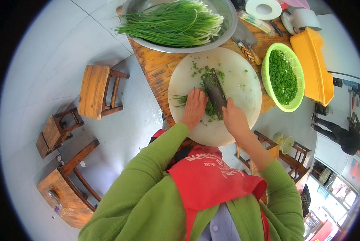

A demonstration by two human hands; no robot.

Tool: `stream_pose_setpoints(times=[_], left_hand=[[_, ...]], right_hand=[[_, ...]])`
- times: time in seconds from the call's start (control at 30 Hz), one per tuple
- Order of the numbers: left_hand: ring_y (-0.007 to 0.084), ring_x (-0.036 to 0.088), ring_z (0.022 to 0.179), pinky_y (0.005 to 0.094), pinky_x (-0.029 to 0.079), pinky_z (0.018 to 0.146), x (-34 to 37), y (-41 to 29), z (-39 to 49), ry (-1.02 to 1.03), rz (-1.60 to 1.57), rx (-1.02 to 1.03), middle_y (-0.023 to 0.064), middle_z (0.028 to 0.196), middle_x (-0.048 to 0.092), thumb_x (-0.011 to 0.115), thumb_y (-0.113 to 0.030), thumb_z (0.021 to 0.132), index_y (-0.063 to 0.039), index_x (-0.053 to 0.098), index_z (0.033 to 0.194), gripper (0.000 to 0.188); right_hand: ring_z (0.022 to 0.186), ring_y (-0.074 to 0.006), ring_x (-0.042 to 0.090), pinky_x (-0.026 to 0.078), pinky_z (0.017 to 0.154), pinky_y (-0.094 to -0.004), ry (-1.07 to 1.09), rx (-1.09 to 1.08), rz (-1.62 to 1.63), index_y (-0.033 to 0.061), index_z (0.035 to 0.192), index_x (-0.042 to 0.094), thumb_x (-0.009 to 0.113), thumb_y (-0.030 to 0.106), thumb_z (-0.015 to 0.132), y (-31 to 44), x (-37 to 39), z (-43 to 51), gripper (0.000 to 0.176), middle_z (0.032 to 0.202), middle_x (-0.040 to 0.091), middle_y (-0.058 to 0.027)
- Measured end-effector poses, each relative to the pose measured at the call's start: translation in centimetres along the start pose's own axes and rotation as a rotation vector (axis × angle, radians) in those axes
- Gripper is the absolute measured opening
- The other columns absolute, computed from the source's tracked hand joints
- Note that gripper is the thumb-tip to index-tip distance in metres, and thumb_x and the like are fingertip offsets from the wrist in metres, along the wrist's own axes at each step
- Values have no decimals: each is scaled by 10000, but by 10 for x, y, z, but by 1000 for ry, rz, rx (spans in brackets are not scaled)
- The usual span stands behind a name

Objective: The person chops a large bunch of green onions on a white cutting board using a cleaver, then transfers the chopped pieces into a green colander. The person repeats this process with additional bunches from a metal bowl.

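Note:
My right hand (235, 118) grips the handle of a cleaver (215, 92), whose dark blade lies across the middle of a round whitish cutting board (243, 104). Just left of the blade, my left hand (195, 105) presses down on a small bunch of green chives (180, 100); the thin leaf ends stick out to its left. Chopped green bits (206, 73) lie around the blade and cling to it. Some of the bunch is hidden under my fingers.
A steel basin (160, 48) of long chives or scallions (174, 25) stands beyond the board. To the right are a green plastic basket (300, 90) of chopped greens, an orange bin (311, 66) and another cleaver (245, 34). Wooden stools (92, 90) stand left; a person (345, 135) is farther right.

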State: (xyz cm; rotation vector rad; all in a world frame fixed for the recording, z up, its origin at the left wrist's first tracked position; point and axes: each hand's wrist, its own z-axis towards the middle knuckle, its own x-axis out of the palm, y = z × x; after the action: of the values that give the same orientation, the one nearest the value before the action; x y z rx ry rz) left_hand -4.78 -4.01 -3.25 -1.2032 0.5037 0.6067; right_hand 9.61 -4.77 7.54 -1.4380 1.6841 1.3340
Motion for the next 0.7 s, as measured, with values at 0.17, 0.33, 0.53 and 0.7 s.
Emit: stream_pose_setpoints(times=[0.17, 0.33, 0.53, 0.7], left_hand=[[373, 484, 940, 449, 416, 838, -2, 2, -2, 30, -27, -14, 182, 1019, 495, 605, -15, 840, 21, 499, 994, 191], [380, 478, 937, 453, 414, 837, -4, 2, 1, -20, -74, 7, 187, 1007, 481, 593, -4, 842, 24, 489, 986, 180], [380, 475, 941, 454, 413, 838, -1, 6, -2, -12, -87, 12, 194, 1016, 470, 589, 23, 829, 23, 484, 978, 182], [387, 467, 953, 453, 412, 840, 1, 8, -6, -2, -139, -8, 198, 1017, 469, 577, 33, 828, 23, 473, 983, 187]], right_hand=[[590, -476, 588, 456, 525, -550, -107, 48, 91, -20, 1100, 417, 526, 162, 960, 20, 6, -5, 254, 618, 586, -270], [611, -471, 602, 475, 547, -548, -59, 56, 64, -23, 1126, 407, 518, 184, 965, 17, 5, 1, 285, 647, 604, -273], [631, -471, 610, 486, 572, -549, -135, 79, 41, -26, 1122, 400, 520, 187, 961, 16, 10, -8, 293, 654, 609, -273], [632, -467, 609, 479, 560, -556, -9, 135, 75, -15, 1107, 410, 523, 182, 962, 20, 6, -10, 269, 651, 608, -262]])
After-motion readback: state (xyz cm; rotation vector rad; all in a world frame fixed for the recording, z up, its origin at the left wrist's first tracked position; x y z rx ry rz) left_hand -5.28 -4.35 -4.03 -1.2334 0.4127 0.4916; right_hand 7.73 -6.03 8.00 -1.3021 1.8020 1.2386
